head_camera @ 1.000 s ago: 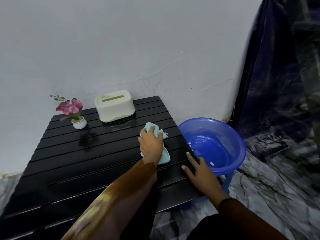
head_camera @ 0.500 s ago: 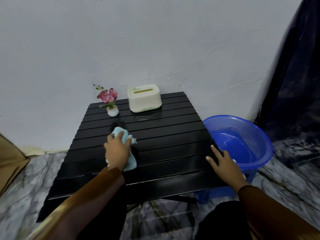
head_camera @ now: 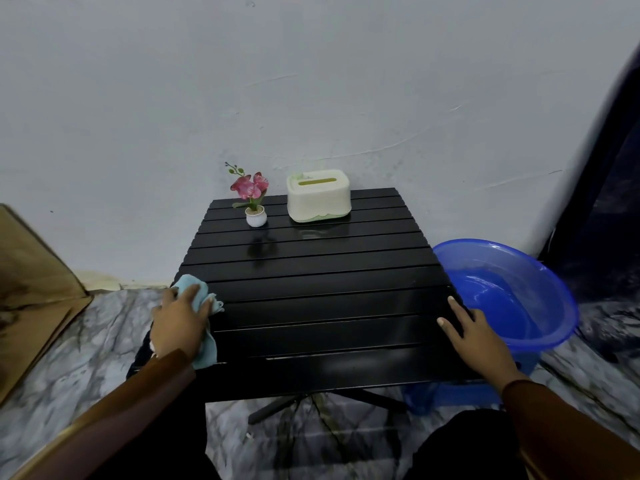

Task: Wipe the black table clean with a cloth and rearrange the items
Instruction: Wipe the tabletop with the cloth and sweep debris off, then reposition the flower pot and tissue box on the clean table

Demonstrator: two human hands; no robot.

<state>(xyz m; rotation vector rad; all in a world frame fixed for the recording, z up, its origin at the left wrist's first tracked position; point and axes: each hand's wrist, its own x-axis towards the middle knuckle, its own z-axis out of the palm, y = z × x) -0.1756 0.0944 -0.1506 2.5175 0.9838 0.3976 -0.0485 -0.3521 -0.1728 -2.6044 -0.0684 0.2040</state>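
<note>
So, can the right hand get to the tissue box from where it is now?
Probably yes. The right hand rests flat on the table edge, and only bare slats lie between it and the tissue box.

Both hands flat, fingers extended

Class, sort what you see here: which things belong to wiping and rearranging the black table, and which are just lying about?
Part of the job:
black table
cloth, pressed under the left hand
right hand, resting on the table edge
flower pot
tissue box
blue basin

Lying about:
brown board on the floor
dark curtain
</note>
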